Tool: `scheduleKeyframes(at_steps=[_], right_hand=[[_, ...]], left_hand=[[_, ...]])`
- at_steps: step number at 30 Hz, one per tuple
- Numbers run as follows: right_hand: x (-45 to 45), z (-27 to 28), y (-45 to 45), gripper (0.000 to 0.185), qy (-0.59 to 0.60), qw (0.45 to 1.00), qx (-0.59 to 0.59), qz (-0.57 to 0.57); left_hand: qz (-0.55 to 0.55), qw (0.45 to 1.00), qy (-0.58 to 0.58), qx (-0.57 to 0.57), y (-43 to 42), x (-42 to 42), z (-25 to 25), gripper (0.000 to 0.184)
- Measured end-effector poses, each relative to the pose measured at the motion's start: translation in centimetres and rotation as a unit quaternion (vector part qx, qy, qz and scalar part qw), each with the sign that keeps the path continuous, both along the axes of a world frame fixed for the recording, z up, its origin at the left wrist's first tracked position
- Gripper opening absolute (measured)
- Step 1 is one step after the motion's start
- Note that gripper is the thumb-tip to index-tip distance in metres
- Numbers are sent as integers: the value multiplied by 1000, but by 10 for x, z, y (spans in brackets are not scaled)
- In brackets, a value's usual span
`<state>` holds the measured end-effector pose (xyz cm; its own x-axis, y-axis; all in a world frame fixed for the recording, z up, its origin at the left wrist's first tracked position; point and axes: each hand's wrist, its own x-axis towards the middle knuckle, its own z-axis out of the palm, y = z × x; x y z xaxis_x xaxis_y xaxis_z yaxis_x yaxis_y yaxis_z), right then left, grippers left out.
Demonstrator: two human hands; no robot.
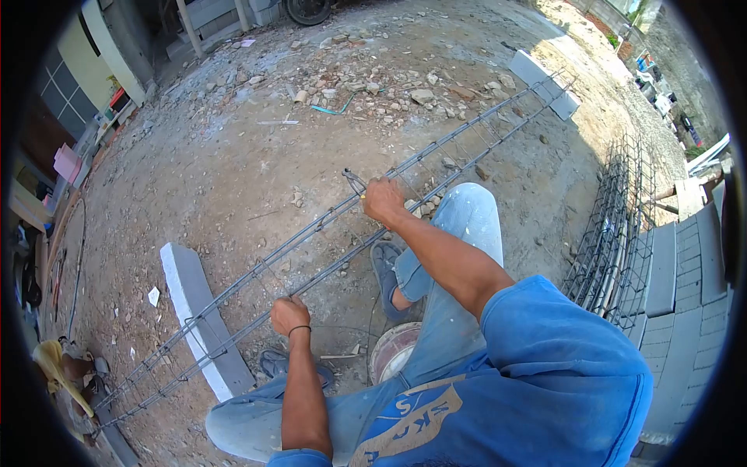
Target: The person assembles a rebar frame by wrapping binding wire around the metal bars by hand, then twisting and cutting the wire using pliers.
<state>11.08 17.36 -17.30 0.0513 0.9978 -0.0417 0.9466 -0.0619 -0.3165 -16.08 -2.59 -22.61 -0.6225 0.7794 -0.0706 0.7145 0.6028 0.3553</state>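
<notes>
A long, narrow rebar cage (268, 263) runs diagonally in front of my knees, made of dark steel bars joined by small cross ties. My left hand (290, 315) is closed at its near bar, with the fingers curled there. Farther along, my right hand (383, 201) is closed over the far bars. A dark tool with two thin arms and a bit of yellow, like pincers (355, 184), sticks out of that fist; the fingers hide the rest. Under the cage lie a pale block (204, 323) near the left end and another pale block (545, 84) near the right end.
I sit on a round bucket (394, 352). Broken rubble (373, 93) covers the ground beyond the cage. More rebar cages (615, 226) are piled at the right beside grey blocks (677, 342). A yellowish cloth-like item (58, 370) is at lower left.
</notes>
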Motion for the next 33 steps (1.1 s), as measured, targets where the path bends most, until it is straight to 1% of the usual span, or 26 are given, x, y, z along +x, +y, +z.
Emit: scheduleKeyframes(at_steps=[1,2,5,7,8,10,11,13,14,16,17,18,19,20,21,22,24,25,26,27,28,29,30,31,32,33], right_hand=[[1,-11,-3,53,-21,1000,-19,4],[-2,-18,-9,53,-20,1000,-16,2],[-12,-40,-22,52,-16,999,-15,-30],[-11,-51,-21,43,31,998,14,-47],[-10,-55,-17,43,30,998,15,-49],[-9,-61,-11,35,30,999,4,-42],[-11,-56,-14,35,29,999,6,-43],[-19,-36,-24,29,102,992,63,-39],[-27,-27,-28,29,99,992,63,-37],[-46,-8,-46,26,215,972,90,-5],[-52,6,-61,26,211,974,79,4],[-61,22,-81,22,416,908,-50,-1],[-71,34,-100,17,593,783,-185,-12],[-74,37,-122,14,654,707,-268,-28],[-79,31,-145,16,640,700,-313,-46],[-86,23,-162,18,623,694,-357,-58],[-99,-8,-198,14,550,749,-369,-13],[-107,-21,-212,14,535,744,-400,12],[-110,-32,-221,13,494,770,-402,28],[-113,-34,-228,13,452,797,-398,40],[-117,-36,-231,13,439,799,-408,55],[-122,-32,-233,14,392,811,-429,69],[-126,-27,-235,17,344,822,-446,80],[-129,-23,-237,17,332,825,-449,87],[-131,-20,-239,23,360,806,-468,52],[-133,-18,-239,30,387,785,-484,16]], left_hand=[[-26,999,28,1,-1,1,0,24],[-52,997,55,1,-2,2,0,23],[-75,994,74,19,-4,3,0,22],[-86,993,81,23,-6,3,-1,22],[-94,991,86,27,-7,2,-1,23],[-90,992,86,30,-8,3,-3,23],[-84,992,86,31,-8,2,-4,23],[-74,995,68,28,-8,1,-5,23],[-64,996,51,21,-9,0,-6,23],[-55,998,24,22,-9,-2,-9,22],[-43,999,-1,23,-12,-1,-12,20],[-40,998,-19,45,-16,2,-16,18],[-31,997,-33,67,-16,1,-19,16],[-25,995,-57,77,-18,1,-22,15],[-22,991,-67,116,-21,-1,-28,17],[-5,985,-131,114,-23,-4,-29,21],[69,970,-213,97,-26,-9,-44,27],[115,951,-259,122,-32,-10,-59,25],[152,927,-307,154,-35,-13,-75,24],[179,921,-307,158,-42,-18,-86,24],[236,847,-451,152,-46,-21,-96,24],[279,748,-584,147,-49,-22,-101,24],[290,739,-587,155,-53,-21,-92,24],[293,692,-640,163,-57,-19,-83,22],[292,641,-689,170,-60,-16,-72,21],[298,634,-692,175,-59,-15,-68,21]])
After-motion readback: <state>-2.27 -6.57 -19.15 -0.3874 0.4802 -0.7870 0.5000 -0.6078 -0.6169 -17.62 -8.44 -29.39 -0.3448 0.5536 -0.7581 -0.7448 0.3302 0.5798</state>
